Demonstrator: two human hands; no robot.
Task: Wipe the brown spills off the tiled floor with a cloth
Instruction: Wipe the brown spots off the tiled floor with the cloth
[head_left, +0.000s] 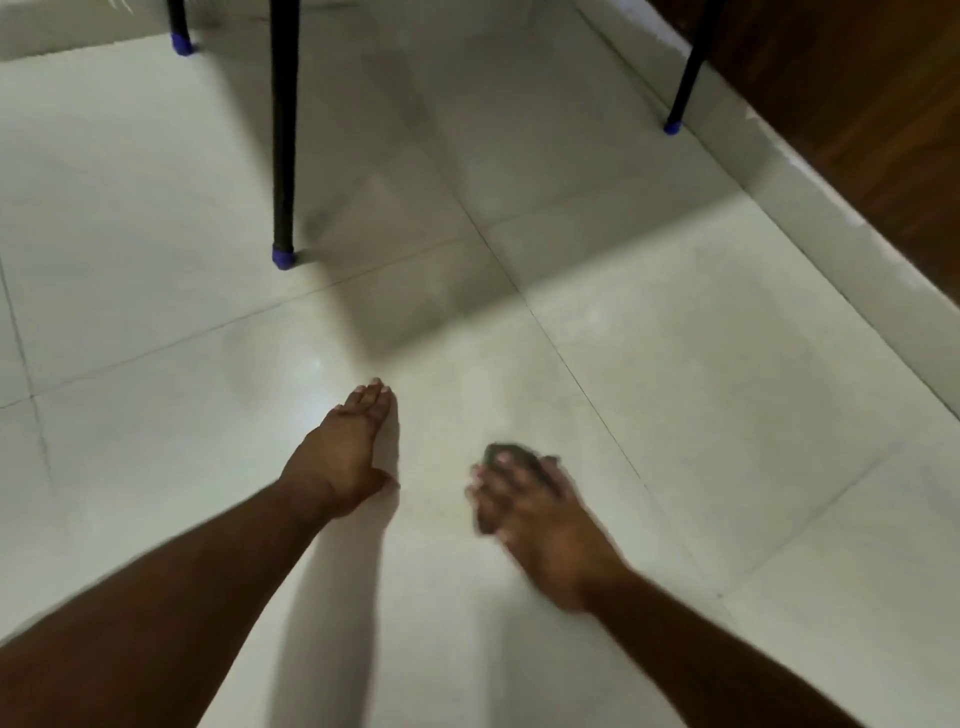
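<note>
The left hand (347, 452) rests on the tiled floor (675, 374) with fingers straight and together, holding nothing, seemingly as a prop. Just right of it, the right hand (524, 512) presses a small dark cloth (506, 453) to the floor; the cloth peeks out beyond the spread fingertips, mostly hidden under the hand, and blur leaves it unclear whether the fingers curl around it. No brown spill shows anywhere near the left hand or on the pale tiles beyond, up to the black chair leg (283, 156), so the wiping looks close to finished, though anything under the cloth stays hidden.
</note>
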